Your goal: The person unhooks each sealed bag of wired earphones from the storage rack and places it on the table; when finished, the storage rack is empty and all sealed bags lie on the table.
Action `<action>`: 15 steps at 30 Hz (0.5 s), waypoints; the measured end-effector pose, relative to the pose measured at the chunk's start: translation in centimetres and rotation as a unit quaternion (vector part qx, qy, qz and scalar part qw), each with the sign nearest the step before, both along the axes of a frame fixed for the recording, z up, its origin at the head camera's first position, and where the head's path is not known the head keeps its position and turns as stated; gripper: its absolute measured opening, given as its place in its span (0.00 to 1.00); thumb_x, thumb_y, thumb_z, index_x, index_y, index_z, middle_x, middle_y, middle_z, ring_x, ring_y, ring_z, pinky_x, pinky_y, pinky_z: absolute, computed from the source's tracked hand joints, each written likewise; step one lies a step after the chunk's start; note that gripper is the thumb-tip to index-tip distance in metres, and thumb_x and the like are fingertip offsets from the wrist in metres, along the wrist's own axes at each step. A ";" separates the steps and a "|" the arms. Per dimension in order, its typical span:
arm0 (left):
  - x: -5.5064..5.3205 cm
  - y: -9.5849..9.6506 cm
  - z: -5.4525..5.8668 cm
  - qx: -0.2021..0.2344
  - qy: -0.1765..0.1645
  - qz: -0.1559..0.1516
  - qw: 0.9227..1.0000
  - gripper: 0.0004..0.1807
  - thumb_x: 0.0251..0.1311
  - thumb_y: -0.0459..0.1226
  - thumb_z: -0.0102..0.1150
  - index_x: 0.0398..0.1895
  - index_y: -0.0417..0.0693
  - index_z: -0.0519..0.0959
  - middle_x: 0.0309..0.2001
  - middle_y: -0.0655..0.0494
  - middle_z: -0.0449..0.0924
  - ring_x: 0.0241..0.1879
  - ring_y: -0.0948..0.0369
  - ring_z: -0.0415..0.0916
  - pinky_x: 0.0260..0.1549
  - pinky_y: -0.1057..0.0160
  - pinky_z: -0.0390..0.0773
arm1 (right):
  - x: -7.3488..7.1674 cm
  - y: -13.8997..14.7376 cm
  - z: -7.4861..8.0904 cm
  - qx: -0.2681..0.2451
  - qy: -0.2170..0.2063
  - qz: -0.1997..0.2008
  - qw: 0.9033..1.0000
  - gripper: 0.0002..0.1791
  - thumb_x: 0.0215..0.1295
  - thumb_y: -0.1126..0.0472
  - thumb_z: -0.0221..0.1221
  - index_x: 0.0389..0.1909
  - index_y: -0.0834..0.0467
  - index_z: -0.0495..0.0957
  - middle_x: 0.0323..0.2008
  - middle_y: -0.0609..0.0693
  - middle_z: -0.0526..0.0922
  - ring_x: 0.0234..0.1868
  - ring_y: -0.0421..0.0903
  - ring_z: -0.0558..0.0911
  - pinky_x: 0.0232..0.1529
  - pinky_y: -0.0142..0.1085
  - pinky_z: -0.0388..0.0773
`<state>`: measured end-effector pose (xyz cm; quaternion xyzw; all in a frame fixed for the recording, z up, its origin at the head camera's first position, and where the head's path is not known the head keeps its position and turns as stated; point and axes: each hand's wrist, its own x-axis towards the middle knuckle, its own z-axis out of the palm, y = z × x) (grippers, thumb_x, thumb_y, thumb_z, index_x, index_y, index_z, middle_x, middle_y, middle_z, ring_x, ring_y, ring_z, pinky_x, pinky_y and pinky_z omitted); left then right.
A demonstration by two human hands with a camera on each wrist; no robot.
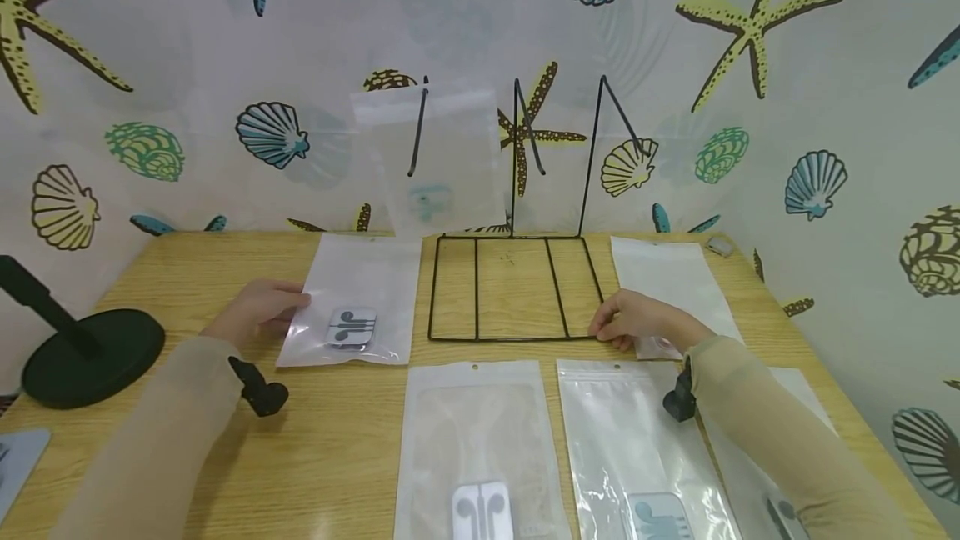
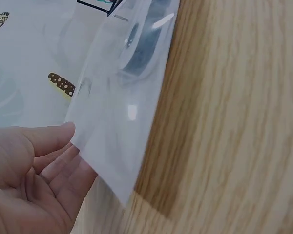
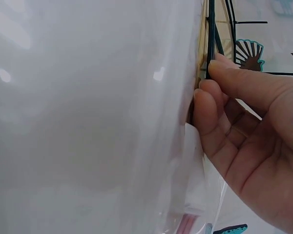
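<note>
My left hand (image 1: 258, 307) pinches the left edge of a clear zip bag (image 1: 375, 273) holding earphones in a small white case (image 1: 352, 327). In the left wrist view, the bag's edge (image 2: 110, 141) lies between thumb and fingers, tilted up from the wood. My right hand (image 1: 648, 319) pinches the front right corner of a black wire display rack (image 1: 517, 340); its thin rod (image 3: 211, 36) shows between thumb and fingertips in the right wrist view. Another bag (image 1: 457, 140) hangs from the rack's left hook, with a pale blue item low inside.
Bags with earphone cases lie in front, one in the middle (image 1: 480, 407) and one right of it (image 1: 611, 407). More bags lie at the right, one (image 1: 667, 269) behind my right hand. A dark round stand base (image 1: 97, 365) is at the left. Shell-patterned cloth (image 1: 465, 40) hangs behind.
</note>
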<state>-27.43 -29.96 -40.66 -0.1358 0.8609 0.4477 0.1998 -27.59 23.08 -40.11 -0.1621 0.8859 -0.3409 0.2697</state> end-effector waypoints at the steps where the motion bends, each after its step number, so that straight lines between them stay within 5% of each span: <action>1: 0.0 -0.1 0.0 0.000 0.003 0.000 1.000 0.33 0.66 0.43 0.48 0.67 0.29 0.54 0.63 0.33 0.58 0.57 0.46 0.65 0.52 0.55 0.71 | 0.0 0.0 0.0 -0.001 0.000 0.001 1.000 0.06 0.60 0.70 0.58 0.34 0.64 0.83 0.23 0.49 0.77 0.21 0.41 0.73 0.24 0.33 0.78; 6: -0.1 -0.6 0.0 0.009 0.006 0.001 1.000 0.32 0.67 0.42 0.46 0.66 0.29 0.56 0.62 0.33 0.60 0.51 0.50 0.71 0.41 0.64 0.78 | -0.1 0.0 -0.1 -0.003 -0.003 0.002 1.000 0.06 0.60 0.70 0.58 0.35 0.64 0.83 0.23 0.49 0.77 0.21 0.41 0.73 0.24 0.33 0.78; 15: 0.3 -1.6 1.6 0.034 0.021 -0.017 0.999 0.32 0.68 0.43 0.48 0.65 0.28 0.56 0.55 0.35 0.68 0.35 0.61 0.78 0.38 0.63 0.80 | -0.2 0.0 -0.1 -0.001 -0.008 -0.003 1.000 0.06 0.60 0.70 0.58 0.34 0.63 0.83 0.24 0.50 0.77 0.21 0.42 0.73 0.24 0.33 0.77</action>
